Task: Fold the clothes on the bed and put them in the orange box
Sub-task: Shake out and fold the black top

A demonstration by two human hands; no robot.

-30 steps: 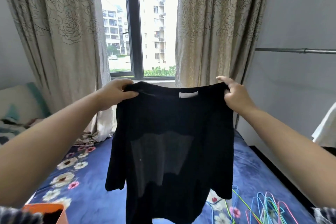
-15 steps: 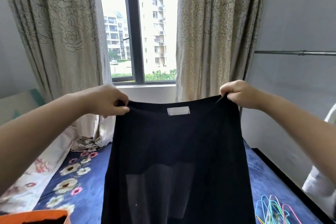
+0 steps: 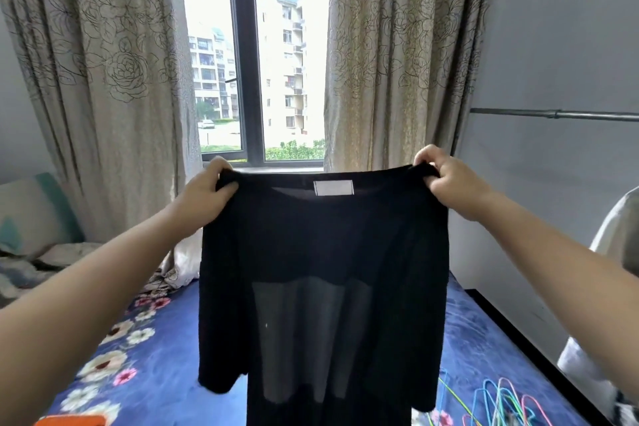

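Shirt (image 3: 321, 252) hangs between my fists, lifted clear of the bed (image 3: 166, 373) below it. My left hand (image 3: 204, 197) pinches one shoulder seam, my right hand (image 3: 446, 183) grips the other; collar and white label sit midway between them. Fabric looks thin, light and limp, sheer at the middle panel, so shoulders are the sound hold; it should drape and fold easily but may slide. Corner of the orange box (image 3: 69, 421) lies below my left forearm. Hangers (image 3: 501, 401) lie under my right arm. Half a second back the shirt hung lower, its sleeves out of view; now raised, sleeves show.
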